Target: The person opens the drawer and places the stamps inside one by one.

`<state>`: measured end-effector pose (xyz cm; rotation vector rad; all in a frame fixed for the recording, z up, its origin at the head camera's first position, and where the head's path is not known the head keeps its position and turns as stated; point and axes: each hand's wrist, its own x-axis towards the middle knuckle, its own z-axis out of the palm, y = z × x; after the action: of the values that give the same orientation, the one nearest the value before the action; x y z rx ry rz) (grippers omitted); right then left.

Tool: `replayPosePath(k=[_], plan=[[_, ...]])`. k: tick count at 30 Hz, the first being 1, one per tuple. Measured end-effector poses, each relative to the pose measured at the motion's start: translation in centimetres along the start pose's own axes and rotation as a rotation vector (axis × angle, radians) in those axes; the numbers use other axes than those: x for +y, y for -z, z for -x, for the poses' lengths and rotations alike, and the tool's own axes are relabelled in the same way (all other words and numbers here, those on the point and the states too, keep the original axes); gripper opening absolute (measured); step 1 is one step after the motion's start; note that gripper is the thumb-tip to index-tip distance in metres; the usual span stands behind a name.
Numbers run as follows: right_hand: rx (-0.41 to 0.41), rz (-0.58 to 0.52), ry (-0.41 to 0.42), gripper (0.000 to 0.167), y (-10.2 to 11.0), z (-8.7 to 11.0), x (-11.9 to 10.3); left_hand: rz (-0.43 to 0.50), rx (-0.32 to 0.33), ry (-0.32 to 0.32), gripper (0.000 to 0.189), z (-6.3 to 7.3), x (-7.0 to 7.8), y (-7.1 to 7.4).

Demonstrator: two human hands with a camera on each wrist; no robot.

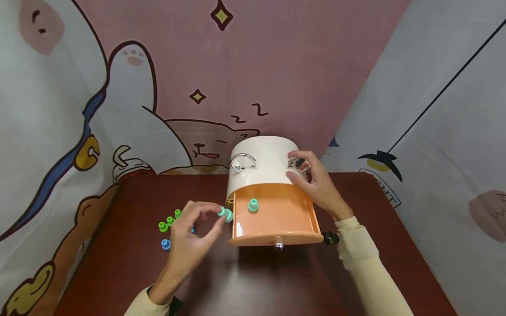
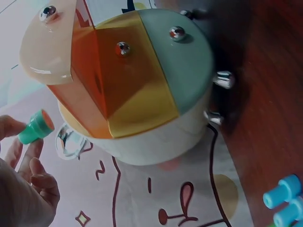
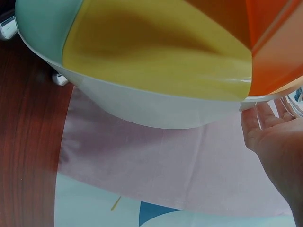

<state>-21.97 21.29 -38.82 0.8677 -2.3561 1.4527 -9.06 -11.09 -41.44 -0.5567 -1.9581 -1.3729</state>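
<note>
A small teal-green toy stamp (image 1: 225, 214) is pinched between the thumb and fingers of my left hand (image 1: 191, 235), just left of the pulled-out orange drawer (image 1: 282, 215). In the left wrist view this stamp (image 2: 35, 127) shows an orange end face. Another teal stamp (image 1: 253, 205) stands upright inside the drawer, near its left side. The drawer belongs to a rounded white cabinet (image 1: 265, 160) with metal rings on top. My right hand (image 1: 318, 184) rests on the cabinet's right side, thumb and fingers spread around the right ring (image 1: 297, 164).
Several green stamps (image 1: 170, 220) and blue stamps (image 1: 165, 244) stand on the dark red table (image 1: 134, 263) left of the cabinet. Below the orange drawer, yellow (image 2: 142, 109) and mint-green drawer fronts (image 2: 182, 66) sit closed. A cartoon cloth (image 1: 276, 66) hangs behind.
</note>
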Motion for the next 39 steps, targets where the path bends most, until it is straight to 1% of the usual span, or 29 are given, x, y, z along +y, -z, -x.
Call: replayPosePath(k=[5, 7, 12, 15, 19, 22, 25, 27, 29, 33, 35, 39], plan=[[0.005, 0.000, -0.006, 0.056, 0.2, 0.0, 0.9, -0.008, -0.095, 0.031, 0.029, -0.8, 0.4, -1.1], [0.005, -0.001, -0.005, 0.057, 0.3, 0.0, 1.1, -0.009, -0.127, 0.025, 0.029, -1.0, 0.5, -1.6], [-0.001, -0.002, 0.002, 0.055, 0.3, 0.2, 1.3, 0.051, -0.199, -0.004, 0.029, -1.5, 0.5, -2.8], [-0.006, -0.002, 0.005, 0.054, 0.3, 0.3, 1.3, 0.092, -0.252, 0.017, 0.026, -1.9, 0.5, -3.3], [-0.007, -0.005, 0.002, 0.056, 0.1, 0.3, 1.4, 0.102, -0.302, 0.032, 0.022, -2.4, 0.3, -3.9], [-0.003, -0.001, -0.004, 0.057, 0.0, 0.3, 1.5, 0.060, -0.308, -0.009, 0.022, -2.7, 0.0, -4.5], [-0.003, 0.004, -0.014, 0.057, 0.0, 0.3, 1.3, -0.017, -0.316, -0.049, 0.020, -3.0, 0.0, -4.9], [-0.005, 0.003, -0.018, 0.056, 0.0, 0.3, 0.8, -0.073, -0.325, -0.058, 0.019, -3.1, 0.0, -5.2], [-0.008, 0.002, -0.022, 0.054, 0.1, 0.2, -0.3, -0.122, -0.347, -0.046, 0.018, -3.3, 0.1, -5.4], [-0.008, 0.007, -0.022, 0.051, 0.2, 0.3, -2.3, -0.183, -0.404, -0.018, 0.015, -3.7, 0.0, -5.7], [-0.002, 0.010, -0.025, 0.051, 0.3, 0.4, -2.8, -0.199, -0.432, -0.010, 0.014, -3.9, 0.0, -5.8], [0.007, 0.005, -0.032, 0.049, 0.3, 0.4, -3.0, -0.224, -0.480, 0.003, 0.012, -4.2, 0.0, -6.0]])
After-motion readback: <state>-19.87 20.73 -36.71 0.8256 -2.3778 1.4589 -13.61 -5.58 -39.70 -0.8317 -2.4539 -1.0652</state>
